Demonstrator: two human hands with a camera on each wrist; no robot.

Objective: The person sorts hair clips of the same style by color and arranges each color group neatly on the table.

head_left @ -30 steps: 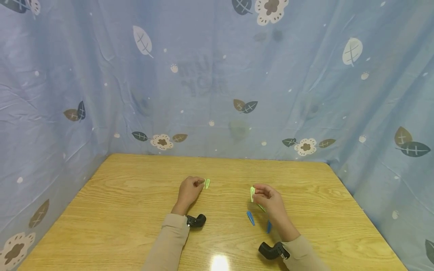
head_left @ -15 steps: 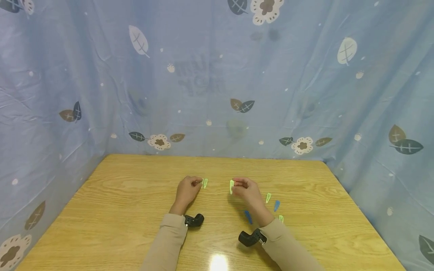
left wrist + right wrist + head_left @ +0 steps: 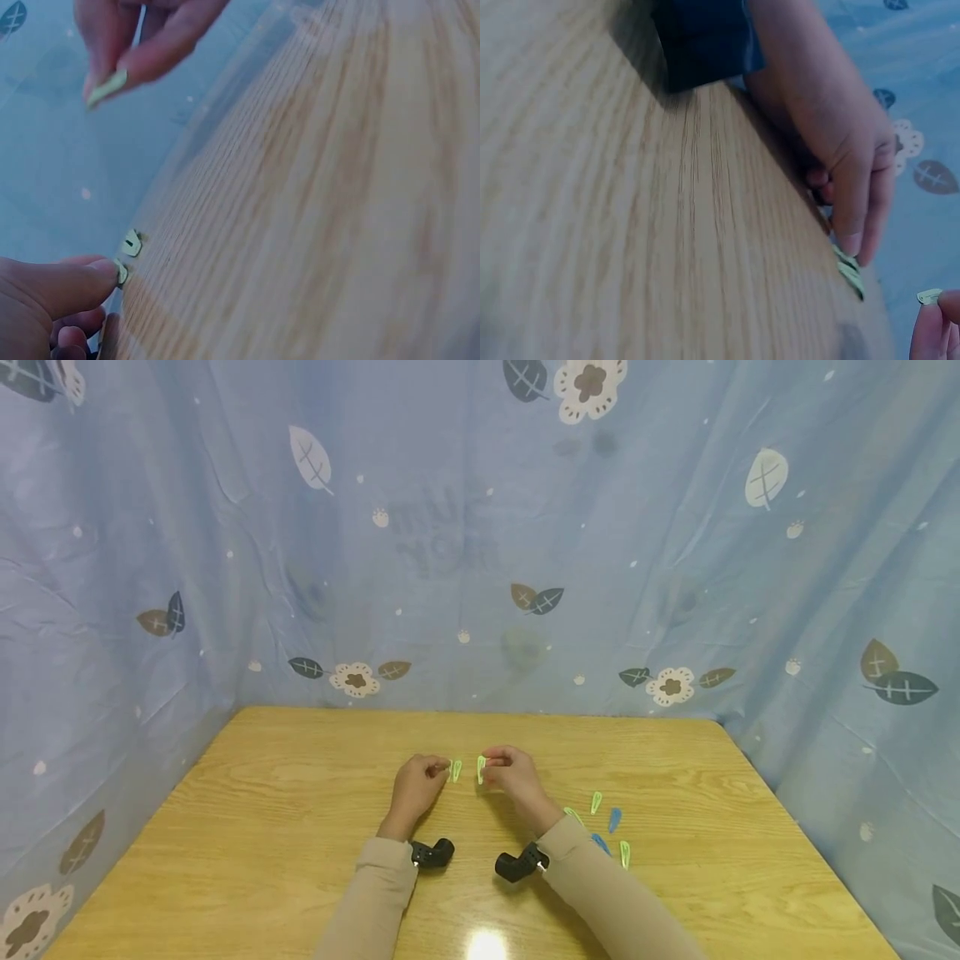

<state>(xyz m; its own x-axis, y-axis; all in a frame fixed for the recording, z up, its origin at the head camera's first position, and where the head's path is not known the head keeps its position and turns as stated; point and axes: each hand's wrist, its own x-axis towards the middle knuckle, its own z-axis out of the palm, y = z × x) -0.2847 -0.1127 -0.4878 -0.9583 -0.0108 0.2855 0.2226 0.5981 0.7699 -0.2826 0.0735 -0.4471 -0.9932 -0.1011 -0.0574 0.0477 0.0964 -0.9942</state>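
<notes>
1. Left hand (image 3: 415, 787): grip closed, thumb and finger pinching a pale-green hair clip (image 3: 121, 272) down at the wood-grain surface (image 3: 285, 835).
2. Second green clip (image 3: 133, 243) lies flat just beside it.
3. Right hand (image 3: 514, 777): fingertips pinching a raised clip (image 3: 481, 770), also green, above the surface, near that pair, apart.
4. Loose by right sleeve (image 3: 600, 887): three more green clips (image 3: 596, 802), two blue clips (image 3: 615, 820).
5. Patterned blue curtain (image 3: 420, 635) behind.

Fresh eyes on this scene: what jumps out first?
The flowered blue curtain behind the table dominates the head view. Next, the bright green clip pinched in the right grip, near two more at the left grip. Blue clips and green ones lie by the right sleeve.
</notes>
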